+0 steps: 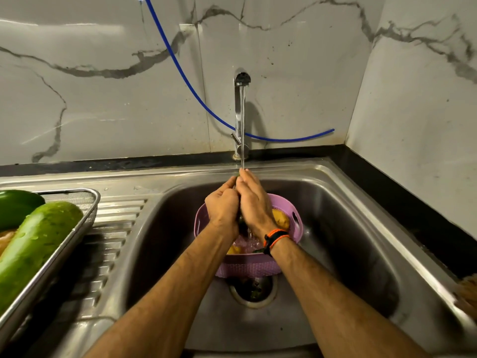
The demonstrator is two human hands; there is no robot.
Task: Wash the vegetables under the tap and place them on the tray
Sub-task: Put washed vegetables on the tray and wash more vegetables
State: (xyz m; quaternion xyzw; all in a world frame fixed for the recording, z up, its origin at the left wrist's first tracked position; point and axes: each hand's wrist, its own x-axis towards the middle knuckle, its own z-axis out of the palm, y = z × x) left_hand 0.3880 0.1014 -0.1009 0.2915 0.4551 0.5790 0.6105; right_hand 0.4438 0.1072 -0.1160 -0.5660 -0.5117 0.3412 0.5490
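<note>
Water (242,125) running in a thin stream from tap (241,104), landing on fingertips at sink's back rim. Left hand (223,205) and right hand (254,205) pressed together under stream, fingers curled around dark green vegetable (242,223), mostly hidden between palms; kind cannot tell. Only a sliver of green showing at top between fingertips and a dark end below wrists. Right wrist wearing orange-and-black band (275,240).

Directly under hands, pink basket (247,267) sitting in sink (361,228), over drain (254,290). Inside basket, yellow-brown vegetables: potato (281,219) by right rim near handle slot, another yellow piece (233,250) at lower left, partly hidden by left forearm. Water pooling and splashing pink-tinted in basket bottom.

At left, metal mesh tray (85,218) resting on ribbed drainboard (116,228), beside basin. On tray, long pale-green cucumber (33,251) lying diagonally with droplets on skin, darker green vegetable (15,208) behind it, touching; orange item (5,239) at left edge, cut off by frame.

Behind tap, blue hose (185,81) curving down across marble-patterned wall (103,86) and ending at right above black surface (387,192). Brown fibrous object (467,295) at far right edge, blurred, identity unclear.
</note>
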